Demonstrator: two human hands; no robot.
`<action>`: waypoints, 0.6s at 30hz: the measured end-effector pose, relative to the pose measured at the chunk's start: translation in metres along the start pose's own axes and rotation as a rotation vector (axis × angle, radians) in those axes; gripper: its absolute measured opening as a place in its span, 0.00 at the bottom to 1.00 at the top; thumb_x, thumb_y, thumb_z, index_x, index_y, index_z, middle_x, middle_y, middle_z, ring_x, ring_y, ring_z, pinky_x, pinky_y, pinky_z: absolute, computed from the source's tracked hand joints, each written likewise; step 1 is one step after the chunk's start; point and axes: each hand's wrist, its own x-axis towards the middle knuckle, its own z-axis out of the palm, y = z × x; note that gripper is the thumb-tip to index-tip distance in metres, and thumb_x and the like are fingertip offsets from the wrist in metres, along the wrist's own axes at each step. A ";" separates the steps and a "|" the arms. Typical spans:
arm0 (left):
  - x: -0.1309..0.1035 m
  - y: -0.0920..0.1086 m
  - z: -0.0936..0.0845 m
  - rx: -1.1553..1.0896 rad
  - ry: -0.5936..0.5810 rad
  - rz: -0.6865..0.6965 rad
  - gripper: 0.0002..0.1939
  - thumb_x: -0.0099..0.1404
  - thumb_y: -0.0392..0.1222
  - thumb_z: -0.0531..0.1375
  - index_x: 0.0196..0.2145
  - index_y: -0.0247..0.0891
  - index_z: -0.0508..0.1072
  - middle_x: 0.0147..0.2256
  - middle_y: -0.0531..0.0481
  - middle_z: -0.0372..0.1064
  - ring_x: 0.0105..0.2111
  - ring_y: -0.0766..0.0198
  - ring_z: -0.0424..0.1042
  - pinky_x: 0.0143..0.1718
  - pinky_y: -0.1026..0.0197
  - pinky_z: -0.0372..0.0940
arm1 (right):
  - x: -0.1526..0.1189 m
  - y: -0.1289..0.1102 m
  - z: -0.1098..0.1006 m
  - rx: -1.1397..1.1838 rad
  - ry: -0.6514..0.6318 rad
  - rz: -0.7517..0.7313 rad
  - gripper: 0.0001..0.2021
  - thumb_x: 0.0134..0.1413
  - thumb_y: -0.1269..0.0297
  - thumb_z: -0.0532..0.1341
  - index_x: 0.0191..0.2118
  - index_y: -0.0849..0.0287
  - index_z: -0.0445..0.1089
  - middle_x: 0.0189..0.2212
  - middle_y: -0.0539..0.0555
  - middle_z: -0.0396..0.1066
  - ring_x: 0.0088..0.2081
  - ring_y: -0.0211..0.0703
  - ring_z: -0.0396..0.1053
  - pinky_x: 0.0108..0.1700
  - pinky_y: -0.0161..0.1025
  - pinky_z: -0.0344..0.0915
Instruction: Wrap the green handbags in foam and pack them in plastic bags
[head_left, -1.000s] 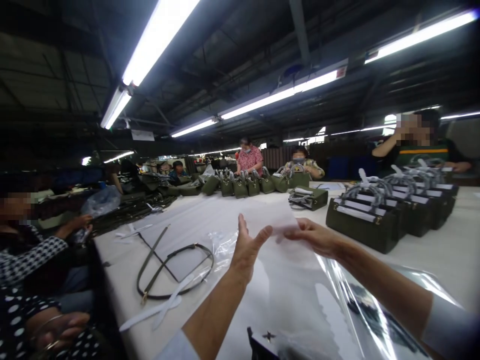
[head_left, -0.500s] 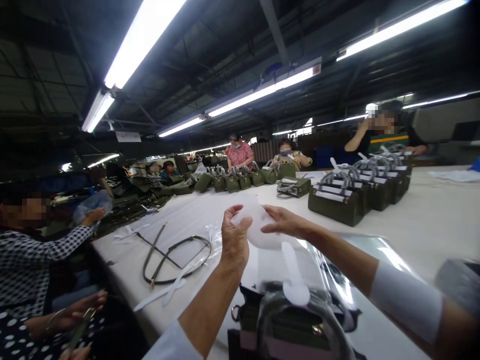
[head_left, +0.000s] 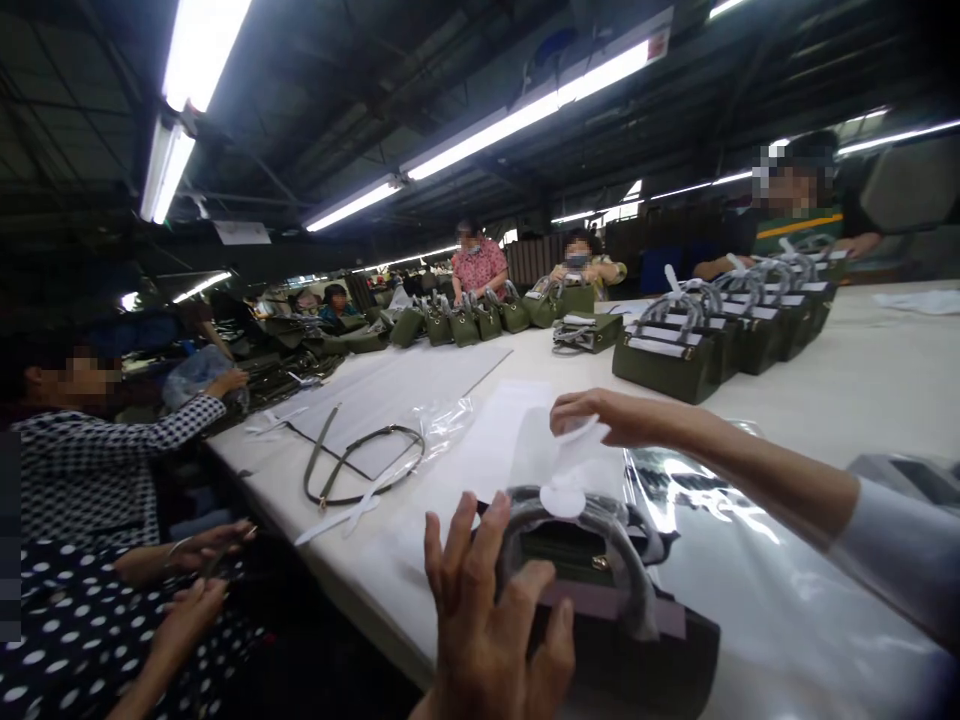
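A dark green handbag point(head_left: 637, 665) stands right before me on the table, its grey handles point(head_left: 634, 575) wrapped in clear plastic. A white paddle-shaped tag point(head_left: 562, 500) hangs at the top of the handles. My left hand point(head_left: 487, 610) is open with fingers spread, in front of the bag's left side; whether it touches the bag I cannot tell. Beyond the handles, my right hand point(head_left: 600, 415) pinches a thin, translucent white sheet point(head_left: 571, 452), which droops behind the bag.
Plastic bags point(head_left: 690, 490) lie to the right. A dark strap point(head_left: 375, 490) and white strips point(head_left: 349, 515) are at the left on the white table point(head_left: 780, 420). Finished-looking green handbags point(head_left: 664, 365) stand in rows farther back. Co-workers sit at left and across the table.
My left hand has let go of the white sheet and come down and nearer, opening beside the handbag. My right hand keeps the sheet and has moved closer to the handles.
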 end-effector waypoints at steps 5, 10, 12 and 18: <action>-0.020 0.011 0.038 0.215 0.036 -0.112 0.24 0.57 0.44 0.59 0.49 0.30 0.62 0.61 0.30 0.35 0.59 0.36 0.41 0.54 0.33 0.49 | 0.000 -0.019 0.013 -0.404 -0.189 -0.114 0.17 0.44 0.85 0.51 0.34 0.62 0.70 0.36 0.57 0.67 0.41 0.41 0.63 0.44 0.39 0.58; 0.002 0.013 0.049 0.177 0.121 -0.196 0.12 0.58 0.39 0.59 0.41 0.33 0.68 0.61 0.33 0.40 0.60 0.40 0.42 0.54 0.36 0.52 | -0.003 -0.043 0.024 -0.629 -0.141 -0.192 0.20 0.49 0.83 0.48 0.46 0.60 0.66 0.46 0.58 0.65 0.48 0.43 0.62 0.49 0.41 0.61; 0.004 0.012 0.049 0.156 0.144 -0.225 0.08 0.59 0.36 0.57 0.38 0.35 0.69 0.60 0.36 0.42 0.60 0.41 0.42 0.53 0.35 0.51 | -0.019 -0.055 0.039 -0.682 0.181 -0.118 0.24 0.52 0.79 0.47 0.55 0.58 0.58 0.52 0.59 0.60 0.52 0.44 0.60 0.51 0.44 0.61; 0.003 0.020 0.053 0.104 0.177 -0.234 0.04 0.59 0.36 0.55 0.32 0.36 0.70 0.60 0.39 0.47 0.60 0.40 0.42 0.54 0.30 0.44 | -0.064 -0.059 0.106 -0.637 0.623 0.108 0.30 0.57 0.57 0.51 0.63 0.57 0.43 0.60 0.58 0.48 0.58 0.54 0.53 0.54 0.50 0.61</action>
